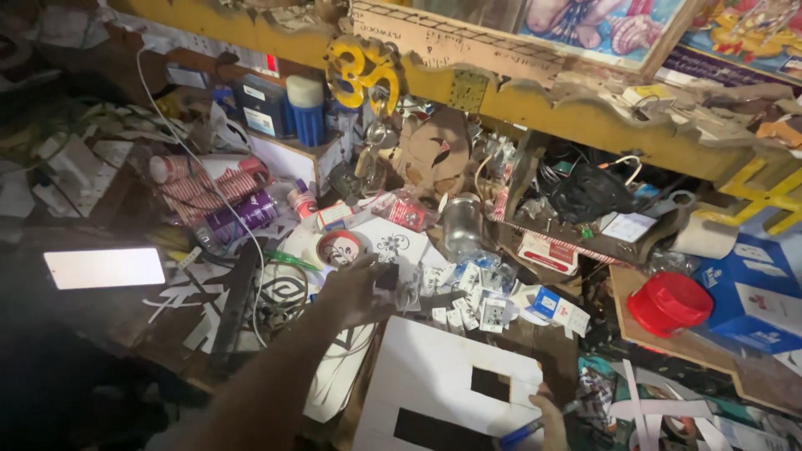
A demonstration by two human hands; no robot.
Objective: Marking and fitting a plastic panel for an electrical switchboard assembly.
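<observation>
Cluttered counter [125, 326] is a mess: left hand [355, 292] has its grip pinched on a small dark piece [387, 276], right hand [551, 418] at 5 o'clock closed around a blue pen [526, 431], and one nudge could scatter the paper tags [472, 309] at 3 o'clock.

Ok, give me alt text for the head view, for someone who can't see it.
Over a dim, cluttered workbench, the left hand reaches forward and pinches a small dark object, while the right hand at the bottom edge holds a blue pen beside a white board with rectangular cut-outs. A roll of tape, a glowing phone screen and a red lid lie around.
</observation>
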